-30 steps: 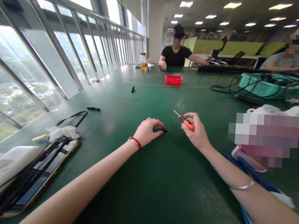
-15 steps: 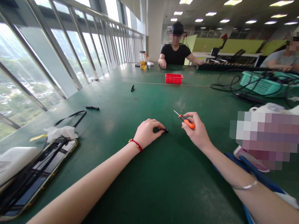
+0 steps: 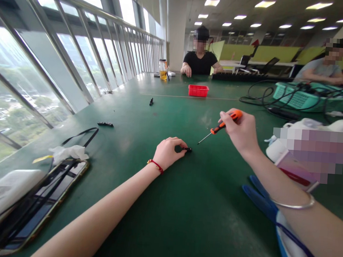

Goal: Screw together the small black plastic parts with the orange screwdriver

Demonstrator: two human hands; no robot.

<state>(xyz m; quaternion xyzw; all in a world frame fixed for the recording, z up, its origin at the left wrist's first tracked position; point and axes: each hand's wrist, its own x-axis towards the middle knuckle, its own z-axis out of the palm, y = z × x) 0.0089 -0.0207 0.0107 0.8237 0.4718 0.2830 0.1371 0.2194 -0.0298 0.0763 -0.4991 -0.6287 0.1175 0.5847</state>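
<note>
My left hand (image 3: 169,154) rests on the green table (image 3: 165,222) and pinches a small black part (image 3: 188,149) between thumb and fingers. Most of that part is hidden by the fingers, so I cannot make out its kind. Held in my right hand (image 3: 243,129) is a screwdriver (image 3: 218,127) with an orange and black handle. Its thin metal shaft slants down and left, and the tip is a little to the right of the black part, apart from it.
A red plastic basket (image 3: 198,91) stands ahead. Small black pieces lie at left (image 3: 105,124) and farther off (image 3: 151,101). A phone (image 3: 52,198) with black straps lies front left, blue-and-white gloves (image 3: 287,242) front right. A teal basket (image 3: 297,99) holds cables. A person (image 3: 199,62) sits opposite.
My right hand has risen and moved right, turning the screwdriver so its tip now points down toward the black part instead of up and away. My left hand stays put.
</note>
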